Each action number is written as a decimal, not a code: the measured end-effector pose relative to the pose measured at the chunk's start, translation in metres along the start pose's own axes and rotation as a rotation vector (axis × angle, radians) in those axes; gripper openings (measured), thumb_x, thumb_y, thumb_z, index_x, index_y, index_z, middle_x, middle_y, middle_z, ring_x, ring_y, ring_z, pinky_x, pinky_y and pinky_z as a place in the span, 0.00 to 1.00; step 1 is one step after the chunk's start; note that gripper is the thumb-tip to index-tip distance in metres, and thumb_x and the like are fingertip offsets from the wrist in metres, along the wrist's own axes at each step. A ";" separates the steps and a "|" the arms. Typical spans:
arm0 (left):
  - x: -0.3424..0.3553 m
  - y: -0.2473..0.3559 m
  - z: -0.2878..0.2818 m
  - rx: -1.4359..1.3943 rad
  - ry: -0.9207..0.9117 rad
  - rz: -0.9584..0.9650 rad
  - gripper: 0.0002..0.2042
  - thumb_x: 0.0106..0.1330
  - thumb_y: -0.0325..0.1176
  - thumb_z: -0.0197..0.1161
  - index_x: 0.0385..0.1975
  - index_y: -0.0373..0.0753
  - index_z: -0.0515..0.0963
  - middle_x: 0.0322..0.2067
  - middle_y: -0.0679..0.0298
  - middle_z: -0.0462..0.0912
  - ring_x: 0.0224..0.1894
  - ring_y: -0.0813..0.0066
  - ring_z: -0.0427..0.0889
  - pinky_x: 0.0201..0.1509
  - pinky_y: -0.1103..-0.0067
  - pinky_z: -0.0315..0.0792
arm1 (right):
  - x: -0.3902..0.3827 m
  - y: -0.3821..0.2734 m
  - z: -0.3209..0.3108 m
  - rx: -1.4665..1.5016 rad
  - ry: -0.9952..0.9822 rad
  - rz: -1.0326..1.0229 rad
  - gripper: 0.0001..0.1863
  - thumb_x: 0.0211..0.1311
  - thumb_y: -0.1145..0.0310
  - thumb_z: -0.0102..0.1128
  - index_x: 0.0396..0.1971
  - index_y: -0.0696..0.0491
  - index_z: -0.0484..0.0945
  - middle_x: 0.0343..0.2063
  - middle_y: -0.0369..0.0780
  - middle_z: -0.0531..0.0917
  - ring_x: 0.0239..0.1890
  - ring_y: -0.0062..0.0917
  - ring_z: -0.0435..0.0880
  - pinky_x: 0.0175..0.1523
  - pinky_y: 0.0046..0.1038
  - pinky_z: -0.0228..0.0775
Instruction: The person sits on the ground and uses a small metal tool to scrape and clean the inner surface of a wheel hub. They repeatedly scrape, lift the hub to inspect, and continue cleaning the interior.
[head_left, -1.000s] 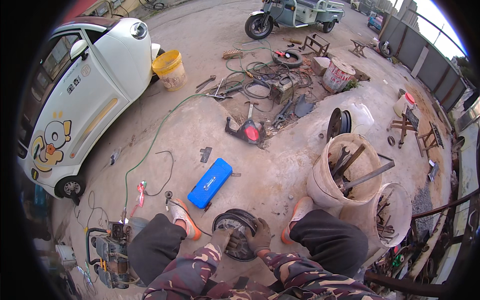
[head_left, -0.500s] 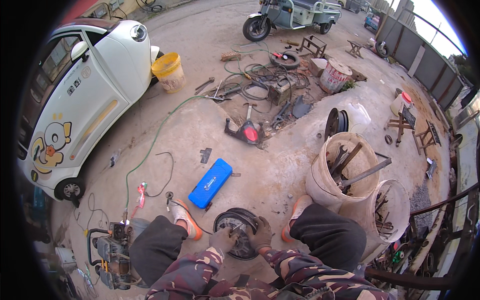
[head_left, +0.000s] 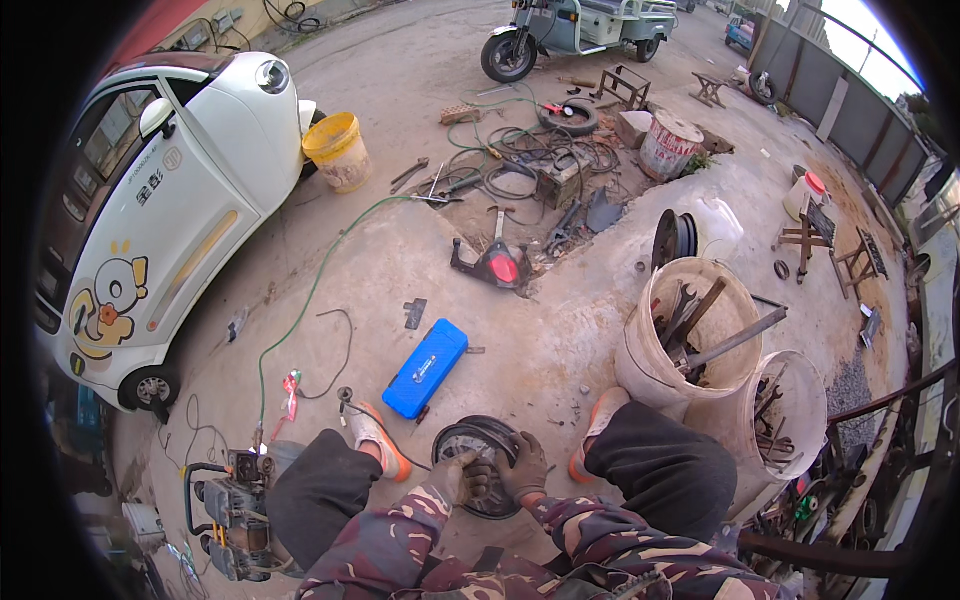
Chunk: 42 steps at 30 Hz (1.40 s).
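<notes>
Between my shoes, on the concrete, lies a round black wheel rim point(head_left: 470, 430) with a ribbed dark middle. My right hand point(head_left: 524, 472), in a dark work glove, grips the rim's right side. My left hand point(head_left: 461, 479), gloved too, is closed over the middle of the rim; whatever its fingers hold is hidden. A thin dark hose point(head_left: 398, 456) runs from a round metal fitting point(head_left: 345, 394) beside my left shoe toward the rim. The blue plastic case point(head_left: 426, 369) lies just beyond, lid down.
Two whitish buckets of tools point(head_left: 640, 345) point(head_left: 810, 440) stand by my right knee. A compressor point(head_left: 235, 515) sits beside my left leg, its green hose point(head_left: 318, 275) crossing the ground. A white car point(head_left: 190, 200) and yellow bucket point(head_left: 338, 155) are left; ahead lie a tyre point(head_left: 570, 120) and cables.
My left hand has turned and closed tighter over the rim; the thin metal piece seen at its fingers is now out of sight. My right hand stays on the rim. The view has shifted slightly.
</notes>
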<state>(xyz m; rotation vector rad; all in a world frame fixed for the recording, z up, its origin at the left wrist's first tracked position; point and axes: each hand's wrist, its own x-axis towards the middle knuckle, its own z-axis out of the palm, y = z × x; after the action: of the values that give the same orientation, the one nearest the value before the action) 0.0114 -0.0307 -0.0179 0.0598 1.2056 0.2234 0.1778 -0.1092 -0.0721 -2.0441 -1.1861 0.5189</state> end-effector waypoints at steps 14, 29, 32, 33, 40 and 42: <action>-0.028 -0.013 0.008 1.413 0.576 0.839 0.16 0.73 0.47 0.61 0.42 0.41 0.85 0.35 0.49 0.88 0.36 0.50 0.88 0.42 0.58 0.80 | 0.000 -0.003 -0.001 0.002 -0.003 0.018 0.27 0.60 0.52 0.69 0.56 0.50 0.79 0.60 0.49 0.78 0.62 0.49 0.76 0.67 0.47 0.68; -0.010 0.000 0.008 1.103 0.392 0.826 0.12 0.71 0.35 0.67 0.49 0.37 0.84 0.31 0.57 0.89 0.30 0.64 0.88 0.34 0.68 0.81 | -0.002 0.002 0.000 0.009 -0.001 -0.020 0.27 0.60 0.55 0.69 0.57 0.50 0.78 0.60 0.50 0.77 0.61 0.49 0.76 0.67 0.47 0.68; -0.012 0.004 0.014 1.497 0.454 1.212 0.13 0.71 0.35 0.64 0.52 0.39 0.85 0.38 0.52 0.89 0.35 0.59 0.89 0.42 0.65 0.81 | -0.001 0.003 0.000 0.011 -0.002 -0.023 0.27 0.60 0.54 0.69 0.58 0.49 0.78 0.61 0.50 0.77 0.61 0.49 0.77 0.66 0.47 0.68; -0.011 0.003 0.015 1.428 0.463 1.159 0.13 0.71 0.35 0.64 0.52 0.42 0.85 0.41 0.50 0.89 0.41 0.55 0.88 0.47 0.63 0.80 | 0.000 0.003 0.001 0.010 0.001 -0.022 0.28 0.60 0.53 0.69 0.58 0.48 0.78 0.61 0.49 0.77 0.61 0.49 0.77 0.66 0.47 0.68; -0.012 -0.014 0.012 1.337 0.482 0.906 0.17 0.69 0.36 0.63 0.56 0.45 0.83 0.41 0.50 0.89 0.41 0.48 0.88 0.48 0.59 0.81 | -0.001 0.004 0.004 0.013 0.011 -0.011 0.30 0.59 0.50 0.69 0.59 0.48 0.78 0.62 0.49 0.77 0.62 0.49 0.77 0.67 0.47 0.68; -0.010 -0.015 0.011 1.602 0.519 0.980 0.18 0.71 0.37 0.62 0.59 0.46 0.82 0.41 0.49 0.88 0.40 0.48 0.88 0.47 0.59 0.81 | -0.001 0.004 0.004 0.011 0.009 -0.002 0.30 0.59 0.49 0.69 0.59 0.48 0.78 0.62 0.49 0.77 0.62 0.49 0.77 0.66 0.48 0.68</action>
<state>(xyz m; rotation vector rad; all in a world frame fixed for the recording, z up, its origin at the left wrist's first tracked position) 0.0202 -0.0464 -0.0069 2.1102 1.5008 0.0551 0.1773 -0.1101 -0.0774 -2.0339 -1.1782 0.5138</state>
